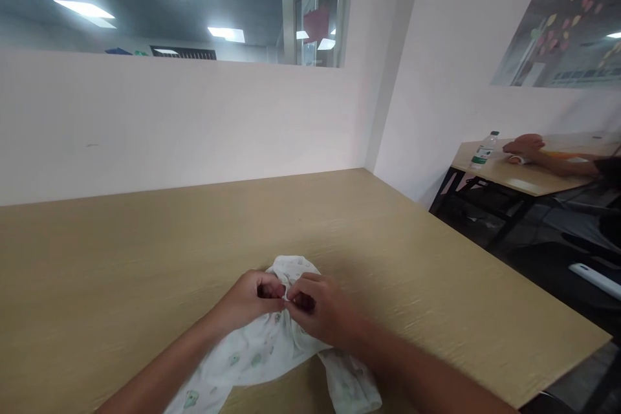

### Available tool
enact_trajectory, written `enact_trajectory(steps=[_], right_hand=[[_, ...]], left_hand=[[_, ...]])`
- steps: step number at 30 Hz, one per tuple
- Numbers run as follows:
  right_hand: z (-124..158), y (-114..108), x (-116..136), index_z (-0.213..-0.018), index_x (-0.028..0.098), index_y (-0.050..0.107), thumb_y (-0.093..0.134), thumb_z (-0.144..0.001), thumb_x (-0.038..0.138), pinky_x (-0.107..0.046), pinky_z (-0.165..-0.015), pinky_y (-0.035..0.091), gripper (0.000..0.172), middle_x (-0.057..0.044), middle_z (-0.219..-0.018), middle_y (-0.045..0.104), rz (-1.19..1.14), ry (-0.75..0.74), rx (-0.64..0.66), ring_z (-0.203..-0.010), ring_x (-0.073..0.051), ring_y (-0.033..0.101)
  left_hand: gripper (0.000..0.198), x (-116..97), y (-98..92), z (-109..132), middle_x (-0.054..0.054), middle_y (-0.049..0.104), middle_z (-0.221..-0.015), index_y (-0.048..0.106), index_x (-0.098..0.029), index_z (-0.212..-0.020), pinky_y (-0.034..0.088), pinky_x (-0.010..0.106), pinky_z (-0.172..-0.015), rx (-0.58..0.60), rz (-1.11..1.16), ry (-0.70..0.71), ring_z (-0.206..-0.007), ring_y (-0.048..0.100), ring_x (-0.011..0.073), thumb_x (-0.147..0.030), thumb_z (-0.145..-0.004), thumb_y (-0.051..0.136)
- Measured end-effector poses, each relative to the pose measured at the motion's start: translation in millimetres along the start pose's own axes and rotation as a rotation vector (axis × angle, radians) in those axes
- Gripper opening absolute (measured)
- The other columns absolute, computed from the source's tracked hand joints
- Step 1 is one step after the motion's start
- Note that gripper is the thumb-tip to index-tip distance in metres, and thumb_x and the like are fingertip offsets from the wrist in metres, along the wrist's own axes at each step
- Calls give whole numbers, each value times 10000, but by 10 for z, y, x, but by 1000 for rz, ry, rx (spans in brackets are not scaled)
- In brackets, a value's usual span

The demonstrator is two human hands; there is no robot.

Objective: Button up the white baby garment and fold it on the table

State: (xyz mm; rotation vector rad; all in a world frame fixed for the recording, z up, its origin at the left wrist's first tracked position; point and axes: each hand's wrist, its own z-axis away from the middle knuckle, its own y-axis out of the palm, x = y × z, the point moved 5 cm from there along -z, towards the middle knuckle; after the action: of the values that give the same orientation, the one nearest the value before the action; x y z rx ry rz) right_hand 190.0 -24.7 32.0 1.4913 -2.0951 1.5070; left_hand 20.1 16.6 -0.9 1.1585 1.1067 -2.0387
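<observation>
A white printed cloth garment with small green and grey figures lies on the wooden table, low in the head view. Its parts spread toward the lower left and lower right. My left hand pinches a bit of its edge between thumb and fingers. Meeting it from the other side, my right hand pinches the same edge, the fingertips of both hands nearly touching. A thin white strip of the fabric shows between them. Whether a fastener sits under my fingertips is hidden.
A white wall with a window runs behind the table. At the right, a second table carries a plastic bottle and a person's forearms. A white flat object rests on a dark seat beside my table.
</observation>
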Motion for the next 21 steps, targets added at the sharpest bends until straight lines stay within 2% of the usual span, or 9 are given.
enact_trajectory(steps=[4, 10, 13, 18, 21], right_hand=[[20, 47, -36, -746, 188, 610, 651, -767, 103, -249, -601, 374, 96, 11, -723, 628, -15, -17, -6, -615, -111, 516], [2, 32, 81, -685, 185, 558, 654, -803, 142, -246, -605, 349, 158, 34, -642, 559, -35, 4, -20, -590, -102, 472], [-7, 69, 109, -634, 178, 504, 634, -837, 153, -258, -617, 336, 242, 32, -622, 524, -9, -8, 17, -602, -108, 453], [-9, 127, 68, -642, 174, 490, 639, -778, 83, -261, -605, 297, 221, 43, -627, 493, 37, -6, 0, -587, -100, 405], [-10, 131, 66, -652, 176, 522, 634, -780, 81, -252, -615, 323, 195, 40, -630, 510, 15, -7, -13, -588, -102, 422]], left_hand=[[626, 69, -2, 102, 44, 592, -859, 645, -49, -961, 329, 74, -590, -41, 127, -84, -683, 467, -23, -577, -649, 770], [544, 128, 39, 193, 72, 638, -865, 673, -18, -882, 351, 47, -644, -218, 95, -25, -715, 500, -26, -502, -653, 766], [632, 181, 54, 202, 83, 644, -848, 682, -8, -918, 307, 51, -609, -220, 178, -51, -664, 461, -38, -546, -609, 800], [744, 242, 65, 223, 103, 658, -927, 683, -18, -1027, 355, 60, -636, -183, 304, -99, -690, 491, -36, -571, -556, 841], [785, 234, 79, 228, 100, 644, -909, 665, -13, -1040, 366, 71, -627, -174, 331, -83, -674, 495, -32, -603, -550, 836]])
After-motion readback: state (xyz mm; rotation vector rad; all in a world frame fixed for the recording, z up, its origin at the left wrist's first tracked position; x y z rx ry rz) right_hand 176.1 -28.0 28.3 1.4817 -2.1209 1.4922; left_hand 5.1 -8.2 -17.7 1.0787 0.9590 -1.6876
